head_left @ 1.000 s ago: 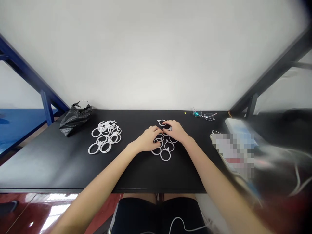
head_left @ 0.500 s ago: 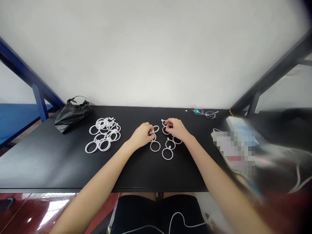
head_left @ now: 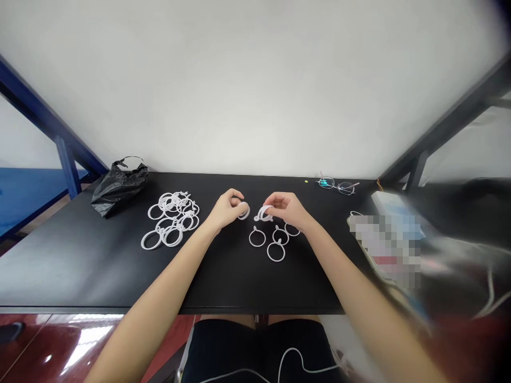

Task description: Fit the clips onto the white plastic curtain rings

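Observation:
White curtain rings [head_left: 244, 211] are pinched between the thumb and fingers of my left hand [head_left: 228, 209], raised a little over the black table. Facing it, my right hand [head_left: 288, 207] is closed on more white curtain rings [head_left: 263, 214], at least two together. How many each hand has is hard to make out. Below the hands several loose rings [head_left: 275, 251] with small eyelets lie on the table, one of them partly under my right wrist. Farther left is a larger heap of the same rings [head_left: 173, 245], overlapping each other.
A crumpled black plastic bag [head_left: 120, 186] sits at the back left. Eyeglasses [head_left: 336, 186] lie near the wall at the back right. Blurred packages [head_left: 393, 205] and a white cable occupy the right side. The table's front edge [head_left: 263, 313] runs before my lap.
Both hands have lifted slightly with rings in them, picked up from the spots where they lay. Fewer loose rings lie between the hands. The heap at left looks unchanged.

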Available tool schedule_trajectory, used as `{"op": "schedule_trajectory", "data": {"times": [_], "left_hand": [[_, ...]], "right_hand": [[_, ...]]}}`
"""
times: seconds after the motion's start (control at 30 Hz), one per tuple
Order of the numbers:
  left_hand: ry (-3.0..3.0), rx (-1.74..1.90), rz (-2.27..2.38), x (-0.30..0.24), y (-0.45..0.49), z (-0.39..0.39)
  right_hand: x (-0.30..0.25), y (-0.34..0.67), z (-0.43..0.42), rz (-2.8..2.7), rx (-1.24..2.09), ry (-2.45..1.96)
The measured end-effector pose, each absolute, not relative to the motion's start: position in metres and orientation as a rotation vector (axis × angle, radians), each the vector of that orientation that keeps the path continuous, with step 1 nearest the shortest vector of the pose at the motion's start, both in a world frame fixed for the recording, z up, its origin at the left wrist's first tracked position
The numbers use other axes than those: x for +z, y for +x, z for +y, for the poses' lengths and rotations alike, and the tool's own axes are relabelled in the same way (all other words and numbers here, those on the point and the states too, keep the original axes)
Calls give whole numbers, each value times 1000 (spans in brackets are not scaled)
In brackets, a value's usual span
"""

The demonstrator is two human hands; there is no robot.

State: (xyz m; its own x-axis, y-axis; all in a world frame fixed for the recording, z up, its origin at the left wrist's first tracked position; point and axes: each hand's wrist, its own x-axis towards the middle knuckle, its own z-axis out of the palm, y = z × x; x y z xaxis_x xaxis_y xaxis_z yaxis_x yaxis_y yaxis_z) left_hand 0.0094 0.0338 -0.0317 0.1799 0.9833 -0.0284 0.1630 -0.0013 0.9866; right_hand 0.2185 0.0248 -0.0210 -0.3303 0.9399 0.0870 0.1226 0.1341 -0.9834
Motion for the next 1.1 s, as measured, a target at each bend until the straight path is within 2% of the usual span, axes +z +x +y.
{"op": "schedule_trajectory", "data": {"times": [0.1, 0.23, 0.57, 0.7, 0.8, 0.97, 1.1], "left_hand": [[1259, 887, 1096, -27, 10, 32], [1047, 803, 923, -23, 13, 29], [687, 843, 737, -20, 11, 27], [556, 970, 697, -17, 7, 27], [572, 1031, 755, -17, 7, 29], [700, 1052, 904, -19, 7, 32], [809, 993, 968, -21, 6, 32]], "right_hand": [[-23, 210, 20, -1655, 1311, -997], [-24, 203, 16, -1730, 1141, -1010], [-21, 208, 20, -1503, 1010, -1091], [-13, 210, 9, -2106, 1007, -1215], [-13, 204, 0, -2437, 705, -1282], [-19, 197, -2, -2489, 648, -1324], [-22, 204, 8, -2265, 680, -1270]]}}
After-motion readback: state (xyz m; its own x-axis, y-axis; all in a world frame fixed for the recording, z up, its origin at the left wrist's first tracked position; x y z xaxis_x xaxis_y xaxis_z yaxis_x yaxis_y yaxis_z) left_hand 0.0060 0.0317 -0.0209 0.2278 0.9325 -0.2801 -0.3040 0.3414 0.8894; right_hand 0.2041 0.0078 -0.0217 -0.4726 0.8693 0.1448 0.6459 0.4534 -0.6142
